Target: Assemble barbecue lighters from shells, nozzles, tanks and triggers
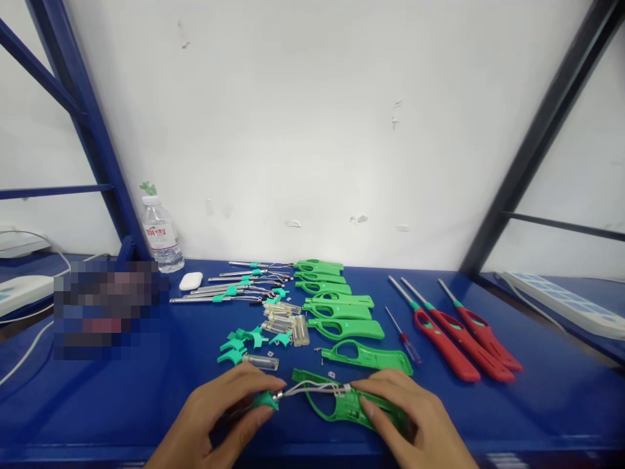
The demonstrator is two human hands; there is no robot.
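Note:
My left hand (229, 407) is closed, thumb and fingers pinching the teal collar (266, 400) of a lighter nozzle; most of the nozzle's tube is hidden behind the hand. White wires (312, 387) run from it to a small pale igniter piece (344, 389) by my right fingertips. My right hand (405, 410) grips a green lighter casing half (349, 409), which lies hollow side up near the table's front edge. Just beyond are another green casing half (368, 357), a clear fuel tank (261, 362) and several teal triggers (233, 352).
Several green casings (346, 329) and metal nozzles (200, 299) line the back of the blue table (195, 339). Three red lighters (446, 345) and a screwdriver (406, 342) lie to the right. A water bottle (163, 238) and white case (191, 281) stand back left.

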